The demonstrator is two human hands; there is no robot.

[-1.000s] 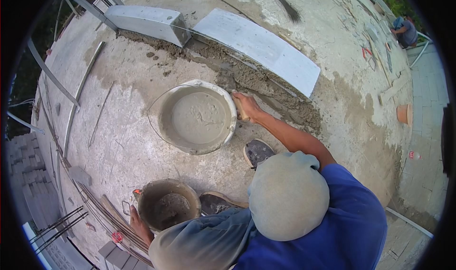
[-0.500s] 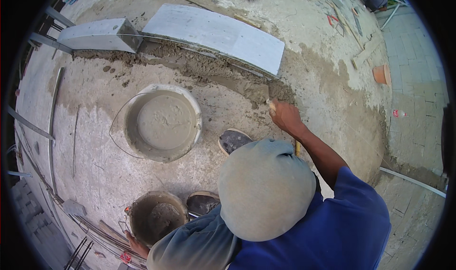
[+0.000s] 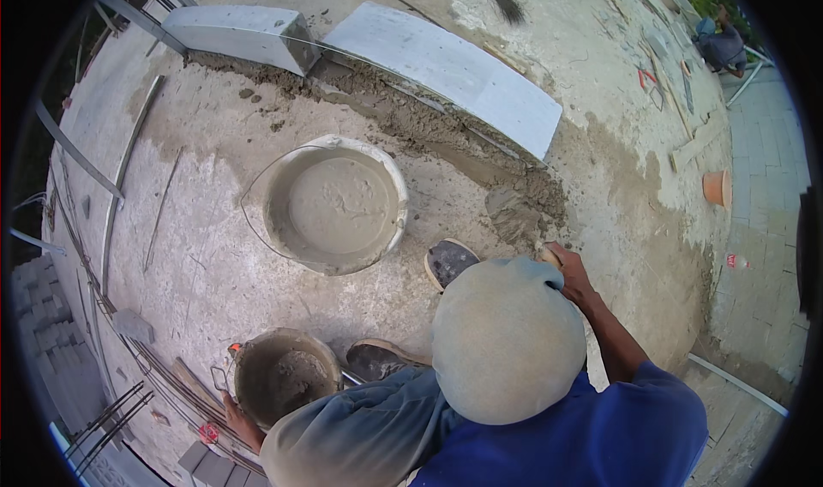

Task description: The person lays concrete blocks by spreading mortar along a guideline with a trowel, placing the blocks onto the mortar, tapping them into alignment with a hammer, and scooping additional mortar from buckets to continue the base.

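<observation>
My right hand (image 3: 566,273) grips the wooden handle (image 3: 549,255) of a trowel, its blade (image 3: 513,215) in wet mortar (image 3: 549,195) at the lower end of a mortar strip. My left hand (image 3: 243,423) is at the wire handle of a small dark bucket (image 3: 333,371) with mortar residue, fingers curled round it. A large pale bucket (image 3: 394,230) of wet grey mix stands left of the trowel. Two long white blocks (image 3: 446,71) (image 3: 231,33) lie along the strip, a string across them. My covered head (image 3: 506,341) hides part of my right arm.
Metal posts (image 3: 137,20), long rods (image 3: 129,153) and stacked grey pavers (image 3: 47,315) are on the left. A broom head (image 3: 506,3), scattered tools (image 3: 651,84) and a terracotta pot (image 3: 717,189) are on the right. Another person (image 3: 724,50) crouches at the far upper right.
My right hand has moved from beside the large bucket out rightward, then down toward me along the mortar, with the trowel. My left hand stays by the small bucket.
</observation>
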